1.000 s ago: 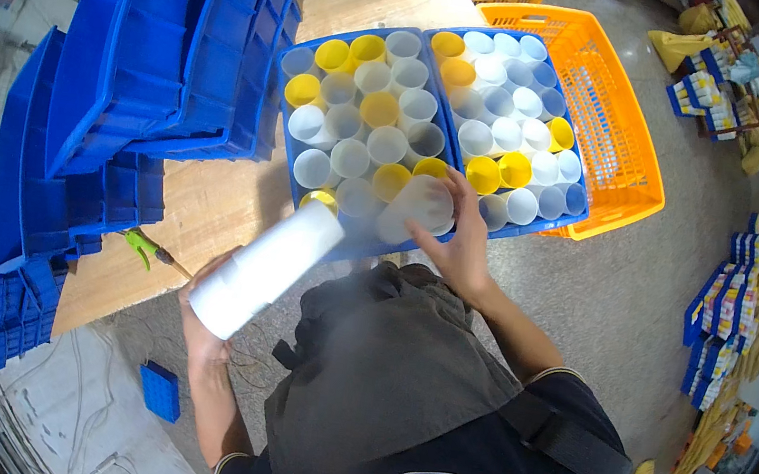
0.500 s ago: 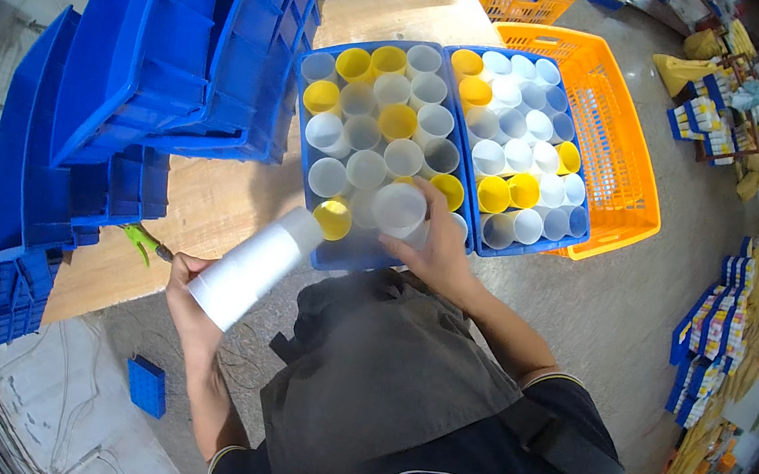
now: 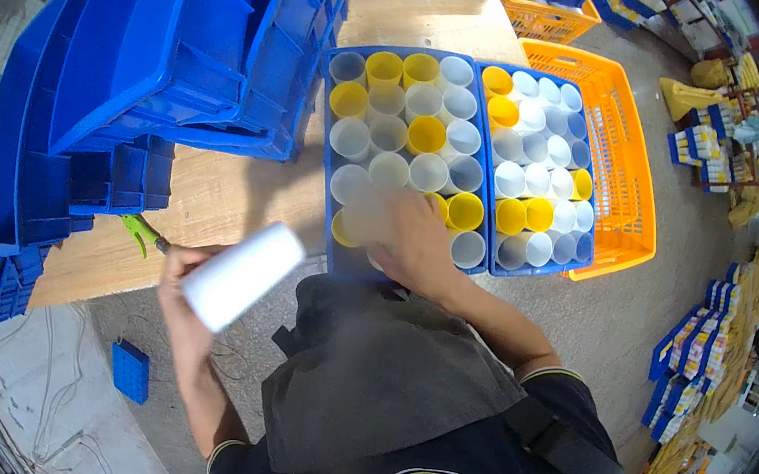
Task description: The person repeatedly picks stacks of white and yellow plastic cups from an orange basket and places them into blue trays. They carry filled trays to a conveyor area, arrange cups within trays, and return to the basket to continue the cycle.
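Note:
My left hand [image 3: 187,293] is closed round the lower part of a white tapered tube [image 3: 245,275], held tilted in front of the table's edge. My right hand [image 3: 417,242] is closed at the near part of the left blue crate [image 3: 489,221], its fingers smeared by motion. A white tube [image 3: 375,261] shows beneath the right hand and appears to be gripped by it. White, translucent and yellow tubes [image 3: 426,135] stand in rows in that crate, open ends up. Several near the hand are partly hidden.
Another blue crate [image 3: 590,265] of white and yellow tubes adjoins on the right, beside an orange basket [image 3: 637,213]. Stacked blue bins [image 3: 125,60] occupy the left of the wooden table [image 3: 212,196]. Green-handled cutters [image 3: 142,233] lie by my left hand; a blue block [image 3: 130,371] is below.
My right hand has turned and lowered toward the crate's near part with its tube. The left hand's tube has moved slightly left and down. The whole view has shifted a little.

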The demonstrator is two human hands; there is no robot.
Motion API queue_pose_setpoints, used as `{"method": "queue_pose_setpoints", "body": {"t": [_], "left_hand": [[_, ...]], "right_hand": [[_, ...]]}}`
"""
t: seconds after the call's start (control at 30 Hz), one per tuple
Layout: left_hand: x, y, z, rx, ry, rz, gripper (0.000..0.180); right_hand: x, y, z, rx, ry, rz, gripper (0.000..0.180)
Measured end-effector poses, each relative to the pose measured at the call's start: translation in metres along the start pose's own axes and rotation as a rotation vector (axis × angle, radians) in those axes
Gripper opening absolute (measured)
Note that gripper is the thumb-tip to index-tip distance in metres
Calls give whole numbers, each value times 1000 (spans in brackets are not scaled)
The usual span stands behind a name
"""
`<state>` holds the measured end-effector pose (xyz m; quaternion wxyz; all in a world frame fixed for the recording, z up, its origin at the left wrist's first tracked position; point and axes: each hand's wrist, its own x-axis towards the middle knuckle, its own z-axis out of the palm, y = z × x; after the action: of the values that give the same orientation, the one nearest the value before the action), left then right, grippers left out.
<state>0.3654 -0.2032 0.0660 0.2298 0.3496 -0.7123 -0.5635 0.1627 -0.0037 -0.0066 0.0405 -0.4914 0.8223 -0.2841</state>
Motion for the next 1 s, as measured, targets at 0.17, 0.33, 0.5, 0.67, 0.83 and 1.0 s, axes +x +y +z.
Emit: {"method": "queue_pose_setpoints", "body": {"t": [0.17, 0.33, 0.5, 0.67, 0.83, 1.0], "left_hand": [[7, -33, -19, -87, -4, -240, 17], [-7, -41, 19, -114, -39, -224, 11], [20, -64, 96, -605, -358, -169, 33], [102, -128, 177, 193, -113, -320, 52], [106, -165, 189, 171, -85, -170, 33], [45, -133, 164, 622, 65, -224, 49]], "right_hand": [[3, 11, 23, 475, -331, 231, 84], [-5, 17, 12, 273, -176, -267, 91], [3, 55, -37, 409, -206, -87, 81], [75, 162, -62, 480, -80, 582, 67], [124, 339, -80, 381, -188, 31, 46], [110, 507, -106, -122, -288, 191, 39]]}}
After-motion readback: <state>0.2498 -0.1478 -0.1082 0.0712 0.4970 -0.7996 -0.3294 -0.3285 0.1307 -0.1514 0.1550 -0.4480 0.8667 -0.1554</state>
